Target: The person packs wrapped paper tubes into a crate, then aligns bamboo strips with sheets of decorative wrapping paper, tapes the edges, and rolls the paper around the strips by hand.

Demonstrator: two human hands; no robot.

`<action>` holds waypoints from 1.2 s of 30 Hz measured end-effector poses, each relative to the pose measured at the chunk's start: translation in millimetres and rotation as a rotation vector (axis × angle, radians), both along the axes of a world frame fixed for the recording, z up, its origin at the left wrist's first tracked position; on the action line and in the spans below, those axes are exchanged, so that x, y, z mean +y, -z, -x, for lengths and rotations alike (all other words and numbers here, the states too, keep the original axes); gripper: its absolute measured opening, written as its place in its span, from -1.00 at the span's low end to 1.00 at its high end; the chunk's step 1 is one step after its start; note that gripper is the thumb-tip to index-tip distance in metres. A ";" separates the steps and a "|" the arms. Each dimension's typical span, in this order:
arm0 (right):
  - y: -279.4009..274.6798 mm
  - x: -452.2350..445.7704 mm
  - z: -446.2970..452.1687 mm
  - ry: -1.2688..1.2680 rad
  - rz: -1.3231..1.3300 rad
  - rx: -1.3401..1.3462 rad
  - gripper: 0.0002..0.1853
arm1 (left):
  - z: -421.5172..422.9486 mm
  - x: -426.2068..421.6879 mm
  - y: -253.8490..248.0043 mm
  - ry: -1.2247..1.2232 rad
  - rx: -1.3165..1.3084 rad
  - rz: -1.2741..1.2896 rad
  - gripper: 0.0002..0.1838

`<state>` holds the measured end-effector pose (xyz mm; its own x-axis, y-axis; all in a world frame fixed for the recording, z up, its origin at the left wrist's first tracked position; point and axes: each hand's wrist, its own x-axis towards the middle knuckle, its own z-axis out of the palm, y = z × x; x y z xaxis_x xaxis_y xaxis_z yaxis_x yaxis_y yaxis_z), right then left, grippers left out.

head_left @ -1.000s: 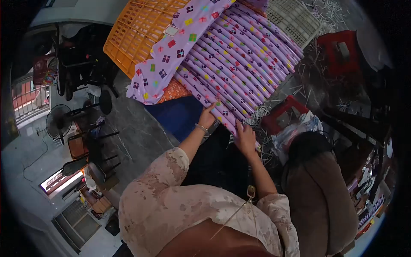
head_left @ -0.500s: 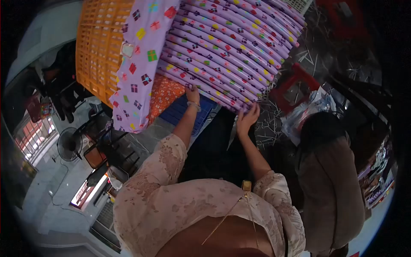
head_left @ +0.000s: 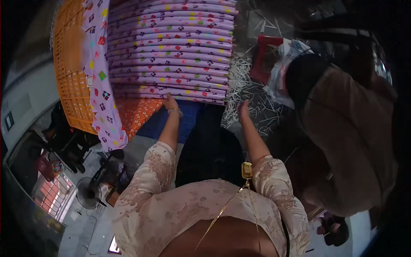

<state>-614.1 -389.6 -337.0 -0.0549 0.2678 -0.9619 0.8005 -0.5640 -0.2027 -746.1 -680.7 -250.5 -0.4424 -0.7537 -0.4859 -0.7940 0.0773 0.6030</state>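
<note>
Beside an orange crate [head_left: 76,98], stacked glossy rolls [head_left: 171,61], probably light, slippery and easily creased, best held near both ends, are touched by the left hand [head_left: 170,103], its grip unclear, while the right hand [head_left: 243,111] is held open, apart.

Purple, gift-patterned rolls [head_left: 171,55] lie in a stack at 11 o'clock, next to an orange basket [head_left: 72,103] at 10. Nearer the centre, also toward 10, the person's left hand [head_left: 171,103] touches the lowest roll; toward 2, the right hand [head_left: 243,112] is apart from them, over scattered white strips [head_left: 239,79]. Another person [head_left: 351,128] bends at 3; a fan [head_left: 88,192] stands at 8.
</note>
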 end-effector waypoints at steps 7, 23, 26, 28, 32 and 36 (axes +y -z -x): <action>-109.7 64.0 -212.6 0.203 -0.114 0.471 -0.58 | -78.9 33.5 -3.7 0.956 -0.186 0.053 -0.47; -162.2 -202.2 -613.8 0.756 -0.707 -0.431 -0.73 | -416.6 375.3 -189.7 2.895 0.352 -0.404 -0.69; -107.7 -231.8 -607.6 0.646 -0.350 -0.286 -0.62 | -464.2 409.3 -241.1 2.927 0.394 -0.612 -0.75; -116.8 -260.3 -598.9 0.583 -0.189 -0.128 -0.52 | -488.0 432.7 -249.2 3.006 0.373 -0.653 -0.75; -160.5 -225.5 -593.3 0.773 -0.329 -0.092 -0.52 | -537.7 485.7 -250.1 3.200 0.517 -0.736 -0.71; -249.3 -83.7 -577.0 0.959 -0.491 -0.067 -0.52 | -592.0 547.9 -255.4 3.422 0.650 -0.638 -0.57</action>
